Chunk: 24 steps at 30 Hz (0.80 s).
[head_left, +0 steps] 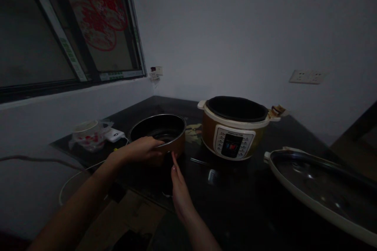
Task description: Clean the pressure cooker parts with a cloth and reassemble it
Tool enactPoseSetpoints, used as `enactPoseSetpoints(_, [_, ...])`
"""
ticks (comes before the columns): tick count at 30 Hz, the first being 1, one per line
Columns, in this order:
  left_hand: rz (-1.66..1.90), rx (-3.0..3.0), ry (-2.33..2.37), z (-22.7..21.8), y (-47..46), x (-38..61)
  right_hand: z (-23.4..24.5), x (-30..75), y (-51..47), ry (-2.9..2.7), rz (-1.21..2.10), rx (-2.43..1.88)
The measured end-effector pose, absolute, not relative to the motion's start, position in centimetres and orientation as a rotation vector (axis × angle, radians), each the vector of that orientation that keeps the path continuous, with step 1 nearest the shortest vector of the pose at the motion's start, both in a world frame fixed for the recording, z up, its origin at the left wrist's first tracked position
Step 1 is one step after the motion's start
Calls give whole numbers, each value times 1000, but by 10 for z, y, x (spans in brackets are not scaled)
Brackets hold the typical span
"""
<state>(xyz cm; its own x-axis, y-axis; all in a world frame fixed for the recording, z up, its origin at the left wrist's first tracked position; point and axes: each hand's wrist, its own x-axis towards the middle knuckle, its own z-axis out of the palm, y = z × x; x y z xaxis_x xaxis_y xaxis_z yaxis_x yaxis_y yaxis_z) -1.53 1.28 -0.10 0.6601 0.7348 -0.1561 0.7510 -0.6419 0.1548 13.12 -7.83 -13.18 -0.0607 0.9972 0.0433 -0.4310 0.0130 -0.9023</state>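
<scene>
A round brown pot (178,140) with a dark inside sits on the dark tabletop in front of me. My left hand (141,148) grips its near rim, thumb over the edge and fingers against the outer wall. Just right of it, my right hand (180,192) is held edge-on, fingers stretched out, tips close to the pot's near side. Whether those tips touch the pot I cannot tell. To the right stands an electric cooker (207,139), lidless, with a black inner pot and a control panel.
A large cooker lid (318,204) lies at the right. At the left are a cup in a plastic bag (90,139) and a white device with a cord (114,135). A camouflage-patterned cloth (193,134) lies between pot and cooker. Wall sockets (306,77) are behind.
</scene>
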Motion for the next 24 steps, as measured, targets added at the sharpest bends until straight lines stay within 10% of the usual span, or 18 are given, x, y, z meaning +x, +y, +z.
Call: enactPoseSetpoints(24, [-161, 2729, 1276, -17, 22, -17, -141, 125, -66, -842, 1431, -822])
